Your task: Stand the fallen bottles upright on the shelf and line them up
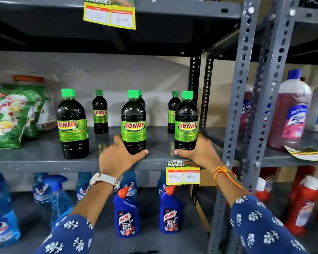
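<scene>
Three large dark bottles with green caps and green Sunny labels stand upright along the front of the grey shelf (44, 160). My left hand (117, 154) wraps the base of the middle bottle (133, 123). My right hand (196, 153) grips the base of the right bottle (186, 123). The left bottle (72, 125) stands alone, untouched. Behind them three smaller bottles of the same kind stand upright: one at back left (100, 112), one mostly hidden behind the middle bottle (141, 99), one at back right (173, 110).
A green detergent bag (9, 114) and a jar sit at the shelf's left end. A perforated steel upright (237, 88) bounds the right side, with pink Lizol bottles (290, 110) beyond. Blue spray bottles and Harpic bottles (126, 215) fill the shelf below. A price tag (183, 174) hangs on the edge.
</scene>
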The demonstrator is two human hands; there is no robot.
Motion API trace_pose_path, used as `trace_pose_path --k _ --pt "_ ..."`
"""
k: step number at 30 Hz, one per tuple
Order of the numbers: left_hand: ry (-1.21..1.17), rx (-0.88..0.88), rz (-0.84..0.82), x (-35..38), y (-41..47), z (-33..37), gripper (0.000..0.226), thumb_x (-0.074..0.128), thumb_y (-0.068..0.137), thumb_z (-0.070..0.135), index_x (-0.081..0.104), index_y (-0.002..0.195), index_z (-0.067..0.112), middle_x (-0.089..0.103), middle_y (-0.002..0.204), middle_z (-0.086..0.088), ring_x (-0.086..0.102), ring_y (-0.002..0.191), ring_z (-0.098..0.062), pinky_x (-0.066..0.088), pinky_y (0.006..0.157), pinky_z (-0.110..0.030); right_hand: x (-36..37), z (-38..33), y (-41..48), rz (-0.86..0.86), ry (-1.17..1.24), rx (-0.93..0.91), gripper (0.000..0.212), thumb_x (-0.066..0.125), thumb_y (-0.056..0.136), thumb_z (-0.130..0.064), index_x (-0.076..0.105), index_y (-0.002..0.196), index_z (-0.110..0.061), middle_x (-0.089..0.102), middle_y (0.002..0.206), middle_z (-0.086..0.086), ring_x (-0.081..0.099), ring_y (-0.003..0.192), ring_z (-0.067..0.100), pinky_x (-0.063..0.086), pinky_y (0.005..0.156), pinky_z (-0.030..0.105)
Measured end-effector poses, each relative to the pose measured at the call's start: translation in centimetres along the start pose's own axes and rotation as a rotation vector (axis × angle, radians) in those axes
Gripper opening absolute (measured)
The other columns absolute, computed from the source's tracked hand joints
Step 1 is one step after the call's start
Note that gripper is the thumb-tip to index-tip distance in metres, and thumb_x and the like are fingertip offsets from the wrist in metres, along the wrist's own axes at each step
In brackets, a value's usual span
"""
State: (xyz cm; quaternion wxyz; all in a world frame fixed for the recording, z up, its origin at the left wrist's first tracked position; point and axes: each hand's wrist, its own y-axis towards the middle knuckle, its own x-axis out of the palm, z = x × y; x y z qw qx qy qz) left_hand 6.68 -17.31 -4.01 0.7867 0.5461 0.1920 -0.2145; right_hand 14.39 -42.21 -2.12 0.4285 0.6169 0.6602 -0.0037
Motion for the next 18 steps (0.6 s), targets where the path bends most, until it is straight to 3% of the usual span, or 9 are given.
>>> trace_pose_path --k 4,7,9,11,13,15,17,18 --pt "-0.004 0.013 -0.007 -0.1 0.0 0.0 0.079 0.060 0.056 0.078 0.039 0.086 0.008 0.064 0.067 -0.013 0.065 0.060 -0.034 0.038 0.048 -0.029 -0.1 -0.1 -0.1 -0.007 0.001 -0.002 0.072 0.077 0.048 -0.060 0.054 0.108 -0.027 0.066 0.097 -0.009 0.062 0.089 0.008 0.044 0.078 0.024" --pt "-0.005 -0.002 -0.010 -0.1 -0.1 0.2 0.085 0.054 0.053 0.083 0.040 0.090 0.007 0.066 0.070 -0.014 0.066 0.062 -0.035 0.039 0.049 -0.030 -0.3 -0.3 -0.2 -0.034 0.004 -0.004 0.070 0.078 0.049 -0.060 0.052 0.106 -0.030 0.064 0.093 -0.015 0.060 0.087 0.004 0.040 0.070 0.014" --pt "-0.010 -0.017 -0.020 -0.3 -0.3 0.3 0.098 0.046 0.050 0.087 0.042 0.104 0.005 0.068 0.077 -0.016 0.066 0.068 -0.036 0.046 0.052 -0.035 -0.5 -0.6 -0.3 -0.026 0.029 0.009 0.074 0.077 0.049 -0.064 0.051 0.110 -0.029 0.062 0.095 -0.017 0.059 0.089 0.003 0.037 0.069 0.008" --pt "-0.082 -0.037 -0.044 -0.8 -0.4 0.3 0.112 0.047 0.050 0.086 0.034 0.127 0.006 0.068 0.095 -0.018 0.066 0.083 -0.037 0.051 0.065 -0.041 -0.9 -0.9 -0.5 0.060 0.103 0.047 0.091 0.072 0.055 -0.067 0.043 0.127 -0.019 0.059 0.110 -0.012 0.055 0.099 0.006 0.040 0.082 0.015" --pt "-0.372 -0.106 -0.085 -1.7 -0.6 -0.1 0.113 0.055 0.054 0.079 0.023 0.139 0.011 0.059 0.123 -0.014 0.059 0.106 -0.031 0.049 0.084 -0.042 -1.1 -1.4 -1.7 0.186 0.292 0.098 0.098 0.065 0.062 -0.067 0.032 0.136 -0.012 0.052 0.127 -0.004 0.051 0.110 0.010 0.040 0.094 0.023" --pt "-0.735 -0.170 -0.075 -2.9 -1.2 -0.7 0.098 0.061 0.063 0.068 0.028 0.139 0.016 0.049 0.137 -0.008 0.053 0.115 -0.016 0.046 0.092 -0.029 -0.9 -2.1 -3.4 0.333 0.487 0.068 0.090 0.061 0.066 -0.068 0.032 0.134 -0.016 0.050 0.126 -0.004 0.052 0.110 0.006 0.040 0.094 0.021" --pt "-1.014 -0.216 -0.013 -4.6 -1.3 -1.4 0.068 0.060 0.069 0.058 0.045 0.125 0.022 0.056 0.128 -0.004 0.057 0.107 -0.005 0.046 0.091 -0.022 -1.1 -4.1 -4.0 0.552 0.611 -0.011 0.071 0.060 0.073 -0.064 0.038 0.125 -0.019 0.051 0.105 -0.009 0.051 0.091 -0.007 0.041 0.085 0.018" --pt "-1.086 -0.218 0.027 -5.6 -1.0 -1.7 0.053 0.058 0.071 0.055 0.053 0.115 0.024 0.061 0.119 -0.001 0.060 0.104 -0.008 0.048 0.093 -0.031 -1.3 -5.5 -4.0 0.660 0.660 -0.070 0.061 0.058 0.076 -0.058 0.043 0.118 -0.016 0.050 0.096 -0.010 0.051 0.083 -0.008 0.042 0.082 0.019"
